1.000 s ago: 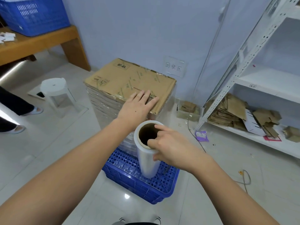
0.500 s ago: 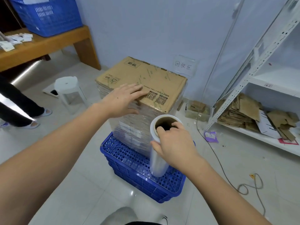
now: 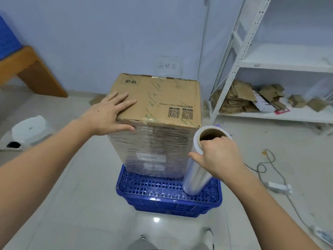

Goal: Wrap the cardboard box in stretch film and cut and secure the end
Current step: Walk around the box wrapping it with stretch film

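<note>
The right hand (image 3: pixel 219 156) grips the top of the stretch film roll (image 3: pixel 199 170), fingers hooked into the brown cardboard core and thumb stretched across the film on the outside. The roll stands upright under that hand, its lower end just over the near right corner of the blue crate (image 3: pixel 167 193). Half a second ago the same hand held the roll in the same way, but the roll stood nearer the middle of the crate's front; it now sits tight against the near right corner of the cardboard box (image 3: pixel 158 112).

Away to the left, the left hand (image 3: pixel 110 114) lies flat with fingers spread on the near left corner of the box top, thumb pressed on the wrapped front face. Earlier it rested nearer the middle of the top's front edge.

The box stands on the crate between the hands, its sides already covered in film. Beyond the right hand stands a white shelf rack (image 3: pixel 270 64) with flattened cardboard (image 3: pixel 239 98); beyond the left hand, a white stool (image 3: pixel 29 129).
</note>
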Tool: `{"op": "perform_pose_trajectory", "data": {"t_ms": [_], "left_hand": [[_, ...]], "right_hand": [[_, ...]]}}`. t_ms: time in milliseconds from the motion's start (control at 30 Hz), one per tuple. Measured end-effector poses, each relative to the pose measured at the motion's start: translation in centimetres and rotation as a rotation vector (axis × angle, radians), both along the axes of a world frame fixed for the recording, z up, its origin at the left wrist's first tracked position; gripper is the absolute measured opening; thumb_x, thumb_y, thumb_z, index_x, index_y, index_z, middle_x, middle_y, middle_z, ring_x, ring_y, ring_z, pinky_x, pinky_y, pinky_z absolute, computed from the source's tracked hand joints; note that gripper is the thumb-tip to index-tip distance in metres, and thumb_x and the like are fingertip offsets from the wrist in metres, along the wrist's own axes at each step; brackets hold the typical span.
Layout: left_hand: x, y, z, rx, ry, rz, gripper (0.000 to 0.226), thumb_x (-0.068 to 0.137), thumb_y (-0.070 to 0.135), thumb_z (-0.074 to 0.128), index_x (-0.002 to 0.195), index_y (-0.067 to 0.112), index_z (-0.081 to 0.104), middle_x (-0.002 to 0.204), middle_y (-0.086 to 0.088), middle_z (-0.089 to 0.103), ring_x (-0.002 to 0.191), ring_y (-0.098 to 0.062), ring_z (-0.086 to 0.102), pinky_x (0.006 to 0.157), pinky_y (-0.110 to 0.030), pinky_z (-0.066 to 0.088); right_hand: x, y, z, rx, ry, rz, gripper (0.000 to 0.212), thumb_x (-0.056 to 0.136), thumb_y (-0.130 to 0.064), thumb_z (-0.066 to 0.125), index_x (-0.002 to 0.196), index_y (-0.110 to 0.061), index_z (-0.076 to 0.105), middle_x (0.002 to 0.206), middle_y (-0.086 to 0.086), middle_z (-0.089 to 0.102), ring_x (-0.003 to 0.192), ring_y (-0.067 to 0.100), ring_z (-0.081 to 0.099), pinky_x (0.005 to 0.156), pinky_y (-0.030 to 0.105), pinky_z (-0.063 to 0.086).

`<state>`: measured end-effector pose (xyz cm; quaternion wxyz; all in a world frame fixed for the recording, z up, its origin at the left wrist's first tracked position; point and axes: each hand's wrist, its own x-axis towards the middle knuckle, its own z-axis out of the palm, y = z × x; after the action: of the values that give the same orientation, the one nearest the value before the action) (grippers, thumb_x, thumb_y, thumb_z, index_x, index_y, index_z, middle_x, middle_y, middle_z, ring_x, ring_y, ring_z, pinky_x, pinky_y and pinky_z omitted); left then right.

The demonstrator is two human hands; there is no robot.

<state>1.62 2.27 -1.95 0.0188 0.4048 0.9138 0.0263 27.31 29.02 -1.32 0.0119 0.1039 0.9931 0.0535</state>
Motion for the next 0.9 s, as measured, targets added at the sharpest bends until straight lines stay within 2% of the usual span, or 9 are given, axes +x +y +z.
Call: {"op": "perform_pose_trajectory", "data": {"t_ms": [100, 200, 333, 433, 567, 767, 833, 867, 900], "left_hand": [[0.1, 0.4, -0.4, 0.021, 0.000, 0.027, 0.109, 0.064, 0.106, 0.029, 0.157, 0.056, 0.004, 0.171, 0.012, 0.007, 0.158, -0.022, 0.003, 0.119, -0.059, 0.032], [0.7, 0.9, -0.5, 0.039, 0.012, 0.059, 0.107, 0.069, 0.100, 0.037, 0.160, 0.050, 0.010, 0.172, 0.010, 0.008, 0.158, -0.025, 0.004, 0.120, -0.057, 0.031], [2.0, 1.3, -0.4, 0.062, -0.011, 0.093, 0.102, 0.074, 0.092, 0.047, 0.160, 0.048, 0.013, 0.172, 0.008, 0.009, 0.158, -0.027, 0.004, 0.119, -0.056, 0.027], [2.4, 1.6, -0.8, 0.053, 0.005, 0.117, 0.104, 0.073, 0.096, 0.041, 0.161, 0.048, 0.011, 0.172, 0.007, 0.008, 0.158, -0.029, 0.003, 0.120, -0.056, 0.027], [2.8, 2.2, -1.3, 0.049, 0.011, 0.124, 0.107, 0.070, 0.100, 0.034, 0.160, 0.049, 0.008, 0.172, 0.005, 0.008, 0.157, -0.033, 0.003, 0.120, -0.058, 0.029], [3.1, 2.2, -1.4, 0.027, 0.025, 0.135, 0.107, 0.069, 0.101, 0.031, 0.159, 0.050, 0.005, 0.172, 0.005, 0.006, 0.157, -0.033, 0.001, 0.118, -0.059, 0.032], [3.0, 2.2, -1.5, 0.033, 0.019, 0.136, 0.107, 0.069, 0.101, 0.030, 0.158, 0.050, 0.004, 0.172, 0.005, 0.006, 0.157, -0.032, 0.001, 0.119, -0.059, 0.032], [3.0, 2.1, -1.5, 0.037, 0.017, 0.135, 0.106, 0.069, 0.101, 0.030, 0.158, 0.050, 0.004, 0.172, 0.005, 0.006, 0.157, -0.032, 0.001, 0.119, -0.059, 0.032], [3.1, 2.1, -1.6, 0.039, 0.017, 0.134, 0.105, 0.069, 0.101, 0.030, 0.158, 0.051, 0.003, 0.172, 0.005, 0.006, 0.157, -0.032, 0.000, 0.119, -0.058, 0.032]], "right_hand": [[1.1, -0.2, 0.9, 0.004, -0.083, 0.086, 0.052, 0.092, -0.068, 0.043, 0.071, -0.020, 0.049, 0.063, -0.007, 0.046, 0.070, 0.019, 0.050, 0.054, 0.028, 0.029], [1.6, -1.8, 1.4, 0.029, -0.130, 0.266, 0.046, 0.093, -0.063, 0.046, 0.077, -0.020, 0.052, 0.069, -0.004, 0.051, 0.075, 0.021, 0.051, 0.053, 0.029, 0.016], [1.3, -3.9, 1.6, 0.019, -0.105, 0.330, 0.041, 0.092, -0.059, 0.049, 0.078, -0.021, 0.053, 0.072, -0.002, 0.056, 0.078, 0.023, 0.053, 0.065, 0.031, 0.031], [1.1, -4.8, 1.9, 0.008, -0.109, 0.343, 0.040, 0.092, -0.059, 0.049, 0.082, -0.022, 0.058, 0.074, -0.002, 0.059, 0.081, 0.021, 0.051, 0.065, 0.031, 0.031], [1.0, -5.9, 2.0, -0.047, -0.145, 0.329, 0.040, 0.090, -0.060, 0.054, 0.090, -0.022, 0.064, 0.081, -0.001, 0.061, 0.089, 0.019, 0.048, 0.073, 0.034, 0.044], [-0.4, -6.9, 2.3, -0.074, -0.180, 0.377, 0.037, 0.089, -0.059, 0.058, 0.091, -0.022, 0.063, 0.083, -0.001, 0.060, 0.100, 0.018, 0.048, 0.085, 0.036, 0.045], [-0.9, -7.1, 2.0, -0.082, -0.160, 0.394, 0.038, 0.089, -0.058, 0.059, 0.094, -0.021, 0.065, 0.086, -0.001, 0.064, 0.107, 0.020, 0.052, 0.106, 0.034, 0.036], [-1.1, -7.1, 1.9, -0.078, -0.154, 0.399, 0.037, 0.089, -0.057, 0.059, 0.095, -0.021, 0.066, 0.087, -0.001, 0.066, 0.108, 0.021, 0.054, 0.113, 0.028, 0.023], [-1.2, -7.1, 1.8, -0.072, -0.142, 0.404, 0.035, 0.090, -0.056, 0.060, 0.094, -0.021, 0.065, 0.086, -0.002, 0.066, 0.106, 0.021, 0.057, 0.114, 0.023, 0.012]]}}
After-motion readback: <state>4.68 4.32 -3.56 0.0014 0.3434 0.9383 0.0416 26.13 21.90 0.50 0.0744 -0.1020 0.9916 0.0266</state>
